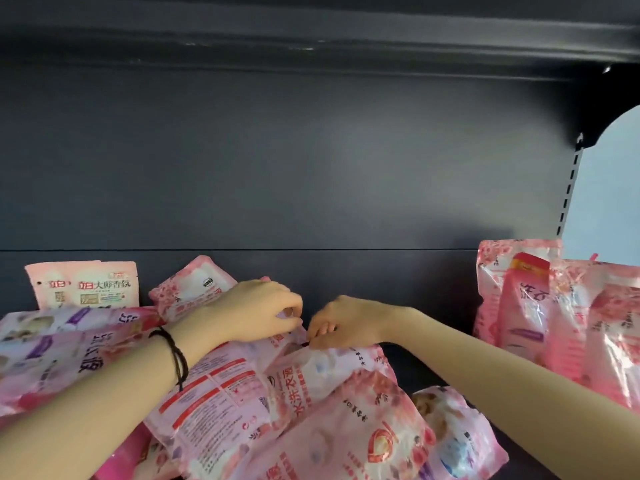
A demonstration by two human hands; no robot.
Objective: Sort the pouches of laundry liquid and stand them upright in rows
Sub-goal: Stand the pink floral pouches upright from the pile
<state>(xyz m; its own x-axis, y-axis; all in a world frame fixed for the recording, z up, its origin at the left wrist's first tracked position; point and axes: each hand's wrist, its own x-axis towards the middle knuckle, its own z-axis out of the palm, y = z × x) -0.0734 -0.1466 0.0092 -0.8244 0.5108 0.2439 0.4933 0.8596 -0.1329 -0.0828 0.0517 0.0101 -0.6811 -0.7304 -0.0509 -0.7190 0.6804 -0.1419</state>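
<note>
Several pink laundry-liquid pouches lie in a loose heap on a dark shelf. My left hand (258, 310) and my right hand (341, 323) meet at the far top edge of a pink pouch (221, 393) lying flat with its printed back up, and both pinch that edge. Another pink pouch (349, 434) lies flat in front of it. A tilted pouch (188, 292) sits behind my left hand. At the back left a pale pink pouch (83, 285) stands upright. At the right, several pouches (540, 313) stand upright together.
The dark back panel (277, 168) of the shelving rises behind the heap, with an upper shelf (311, 36) overhead. A slotted upright (569, 181) marks the right end. Bare shelf floor (426, 362) shows between the heap and the right group.
</note>
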